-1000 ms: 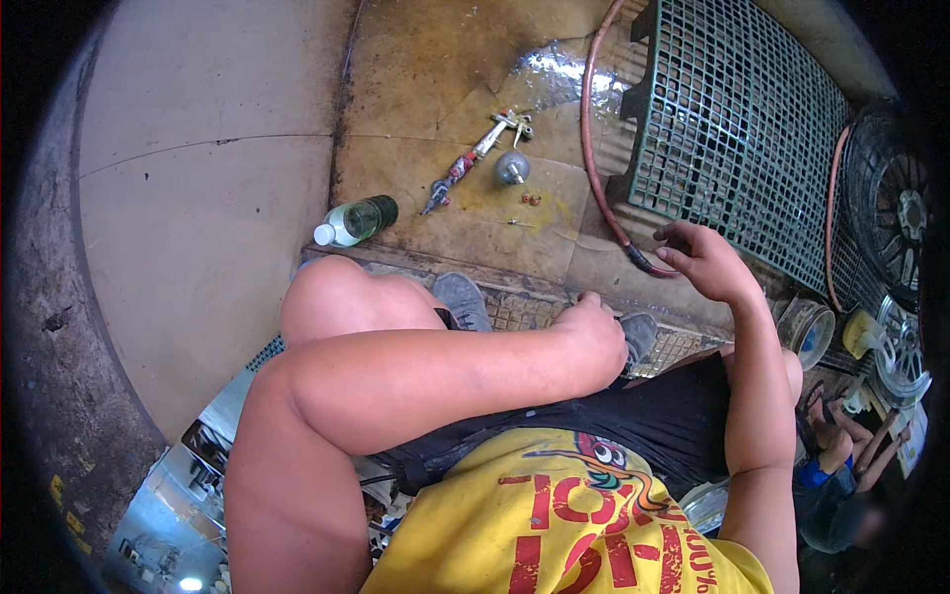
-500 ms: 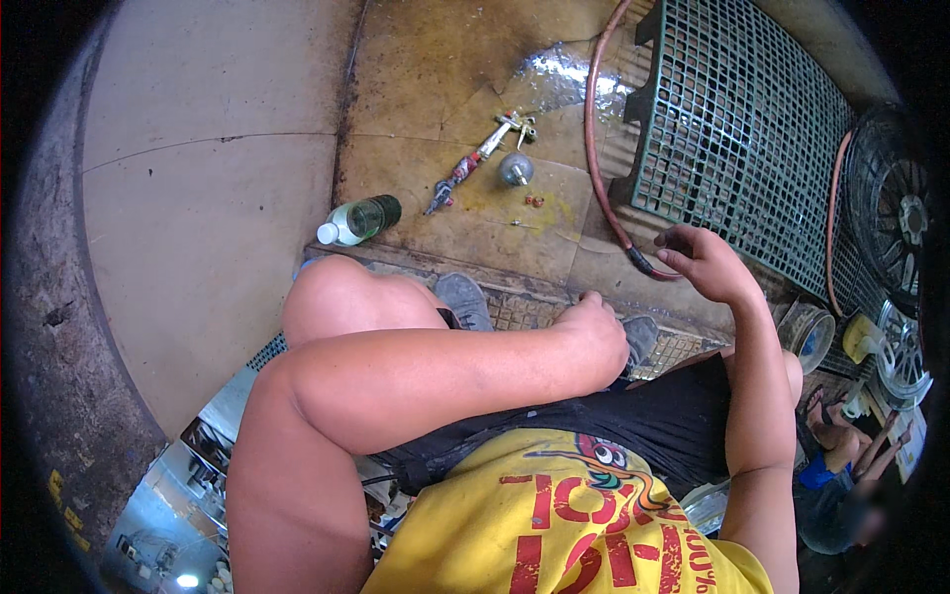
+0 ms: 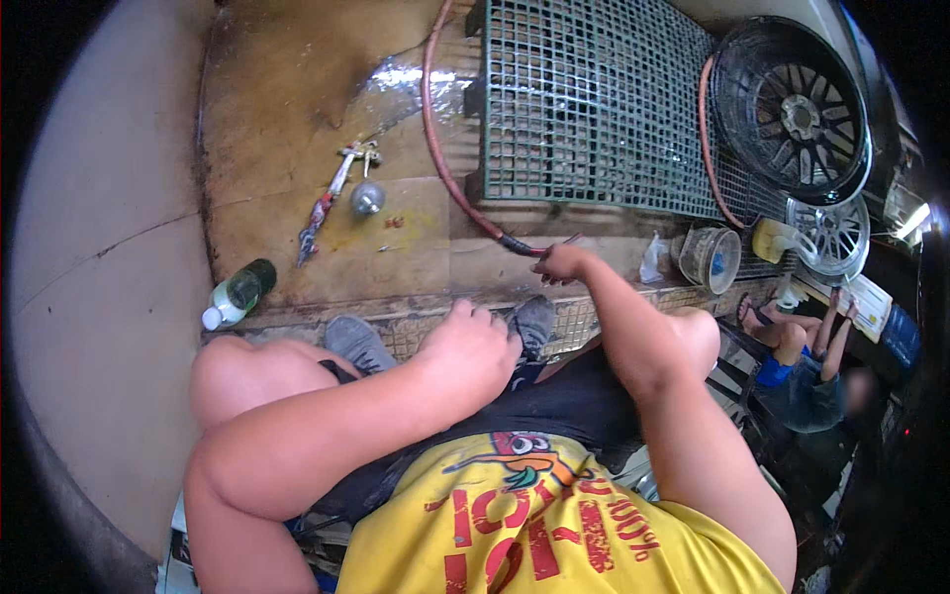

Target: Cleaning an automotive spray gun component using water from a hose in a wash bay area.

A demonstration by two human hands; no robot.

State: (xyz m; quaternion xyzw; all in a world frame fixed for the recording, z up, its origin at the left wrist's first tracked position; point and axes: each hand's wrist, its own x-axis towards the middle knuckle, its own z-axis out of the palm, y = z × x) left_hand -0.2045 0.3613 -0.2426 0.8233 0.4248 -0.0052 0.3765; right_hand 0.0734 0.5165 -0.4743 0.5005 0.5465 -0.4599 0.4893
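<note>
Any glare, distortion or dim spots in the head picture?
Head view: white glare on the stained brown floor, beside the green square-mesh panel; head view: straight edges bow toward the black corners; head view: the bare right hand has shadowed fingertips, too dark to judge its grip.

one spray gun (image 3: 337, 185) — one bottle (image 3: 242, 292) — two shoes (image 3: 358, 344)

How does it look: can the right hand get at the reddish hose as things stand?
Probably yes: the right hand is right by the dark section of the reddish hose, with nothing visible blocking the way. Whether it grips the hose is too small to tell.
</note>
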